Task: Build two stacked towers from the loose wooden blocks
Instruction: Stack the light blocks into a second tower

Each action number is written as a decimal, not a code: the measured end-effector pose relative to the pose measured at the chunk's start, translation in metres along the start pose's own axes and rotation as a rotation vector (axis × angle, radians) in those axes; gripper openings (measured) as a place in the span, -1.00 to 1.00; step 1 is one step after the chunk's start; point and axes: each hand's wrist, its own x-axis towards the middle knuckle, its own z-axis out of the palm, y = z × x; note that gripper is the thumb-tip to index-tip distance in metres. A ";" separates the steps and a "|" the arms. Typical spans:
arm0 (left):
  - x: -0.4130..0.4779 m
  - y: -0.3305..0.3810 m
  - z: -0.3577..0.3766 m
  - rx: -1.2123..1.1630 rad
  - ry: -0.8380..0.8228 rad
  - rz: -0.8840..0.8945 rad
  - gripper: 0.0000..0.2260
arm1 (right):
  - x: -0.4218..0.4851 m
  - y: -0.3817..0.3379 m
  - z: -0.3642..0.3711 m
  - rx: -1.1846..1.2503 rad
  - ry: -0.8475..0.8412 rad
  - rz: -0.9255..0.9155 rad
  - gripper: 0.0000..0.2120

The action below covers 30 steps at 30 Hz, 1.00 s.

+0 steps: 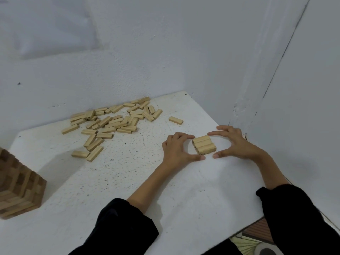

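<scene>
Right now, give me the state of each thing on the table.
tall tower: standing, many layers
loose blocks: scattered flat, unstacked
lone block: flat, apart from pile
small stack: low, between both hands
left hand: cupped, fingertips at stack
right hand: cupped, fingertips at stack

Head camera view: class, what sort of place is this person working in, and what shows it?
Probably a plain indoor room corner, perhaps at home: a speckled white tabletop set against rough white-painted walls meeting at a corner, loose pale wooden blocks scattered on it, and patterned flooring below the table's edge.
</scene>
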 end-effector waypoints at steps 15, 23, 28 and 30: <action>0.004 -0.002 0.009 0.030 0.060 0.024 -0.44 | 0.019 0.002 -0.010 -0.030 -0.077 -0.026 -0.48; 0.003 -0.002 0.007 0.012 0.052 0.025 -0.45 | 0.018 -0.003 -0.011 -0.033 -0.077 -0.010 -0.49; 0.000 -0.001 0.006 0.043 0.037 0.038 -0.33 | 0.010 -0.006 -0.010 -0.010 -0.078 0.031 -0.35; -0.007 -0.002 0.004 0.098 -0.039 0.050 -0.15 | 0.002 -0.005 -0.003 -0.060 -0.074 0.074 -0.09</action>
